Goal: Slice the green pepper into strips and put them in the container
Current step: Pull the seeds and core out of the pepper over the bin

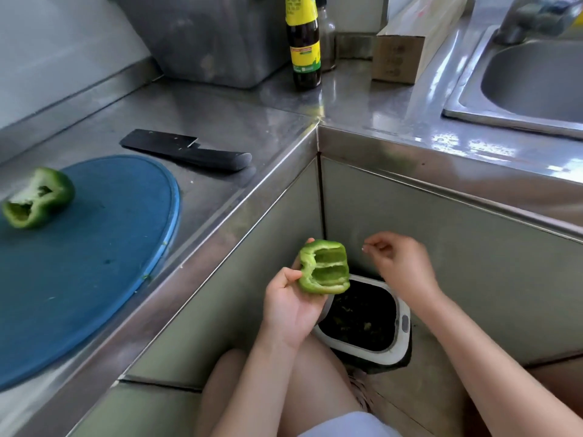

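My left hand (288,305) holds one green pepper half (325,268), hollow side up, in front of the counter's corner and above a floor bin (400,339). My right hand (399,263) hovers just right of that half with thumb and forefinger pinched together; whether a seed or scrap sits between them I cannot tell. The other pepper half (38,197) lies cut side up at the left edge of the round blue cutting board (104,247). A black cleaver (186,149) lies flat on the steel counter behind the board.
The white-rimmed bin holds dark scraps. A dark sauce bottle (303,42) with a yellow label, a grey tub (208,36) and a cardboard box (399,59) stand at the back of the steel counter (252,121). A steel sink (533,80) is at the right.
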A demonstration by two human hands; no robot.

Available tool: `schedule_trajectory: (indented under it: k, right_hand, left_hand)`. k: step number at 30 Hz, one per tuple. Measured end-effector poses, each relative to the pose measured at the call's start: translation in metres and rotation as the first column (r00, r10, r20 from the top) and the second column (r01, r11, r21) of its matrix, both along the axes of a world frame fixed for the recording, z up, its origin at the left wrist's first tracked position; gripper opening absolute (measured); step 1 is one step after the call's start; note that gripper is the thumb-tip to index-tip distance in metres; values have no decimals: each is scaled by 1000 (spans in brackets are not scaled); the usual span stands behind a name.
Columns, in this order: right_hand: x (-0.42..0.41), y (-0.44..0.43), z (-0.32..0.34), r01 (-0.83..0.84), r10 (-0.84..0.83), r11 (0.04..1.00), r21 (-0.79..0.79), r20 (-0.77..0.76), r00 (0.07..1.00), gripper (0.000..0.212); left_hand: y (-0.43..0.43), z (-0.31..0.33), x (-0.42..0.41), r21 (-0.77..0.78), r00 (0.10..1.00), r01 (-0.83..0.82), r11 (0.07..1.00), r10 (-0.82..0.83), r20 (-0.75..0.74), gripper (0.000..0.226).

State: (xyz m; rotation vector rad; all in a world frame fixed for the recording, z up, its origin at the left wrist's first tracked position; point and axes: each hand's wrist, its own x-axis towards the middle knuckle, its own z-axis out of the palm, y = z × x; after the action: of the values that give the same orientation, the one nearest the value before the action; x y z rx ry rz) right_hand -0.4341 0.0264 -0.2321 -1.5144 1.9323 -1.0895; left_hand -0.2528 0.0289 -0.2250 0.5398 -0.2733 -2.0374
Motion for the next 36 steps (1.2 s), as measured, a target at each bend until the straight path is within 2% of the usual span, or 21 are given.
schedule_trajectory:
  k: [4,7,9,13,16,18,20,23,25,27,29,31,34,36]
  right_hand:
    - [9,8,54,-68,55,984,-166,-80,995,30]
    - [26,14,93,-123,119,952,-282,-30,992,28]
    - [38,16,117,-157,173,928,-336,17,985,25]
    - [67,11,150,-217,256,887,-408,45,966,22]
    - [92,2,168,-263,307,868,-422,38,951,16]
    - [112,-5,177,-308,344,863,-399,18,939,24]
    - [134,-14,183,-351,369,870,-346,-14,929,25]
    - [167,-28,181,-425,409,879,-215,-117,905,27]
    - [187,-34,171,-481,460,866,-138,-161,873,31]
    - [202,-36,161,-531,503,841,-102,-216,837,30]
    - [211,-35,152,-551,491,827,-111,-332,805,27]
    - [213,-36,148,-537,453,832,-140,-387,803,28]
    - [213,-39,143,-511,421,844,-160,-392,818,29]
    - [214,-40,140,-501,406,847,-176,-394,825,28]
  left_hand:
    - [20,40,16,-90,997,79,993,-77,24,74]
    - [36,83,32,-239,990,139,961,-136,28,65]
    - [46,110,47,-343,985,171,923,-149,89,63]
    - [59,160,89,-436,963,202,877,-97,250,70]
    - [67,194,127,-462,923,108,880,84,376,66]
    - [65,209,154,-453,846,-63,889,288,448,49]
    - [57,215,184,-429,719,-258,866,469,513,33]
    - [38,213,234,-392,506,-448,803,590,629,28]
    - [31,210,260,-358,393,-502,787,577,716,31]
    - [25,204,279,-335,323,-527,781,549,771,30]
    - [21,196,291,-331,239,-491,806,490,839,23]
    - [18,192,298,-309,183,-478,822,438,880,19]
    - [16,194,300,-236,239,-481,845,385,891,19]
    - [13,197,300,-215,212,-420,882,325,922,19]
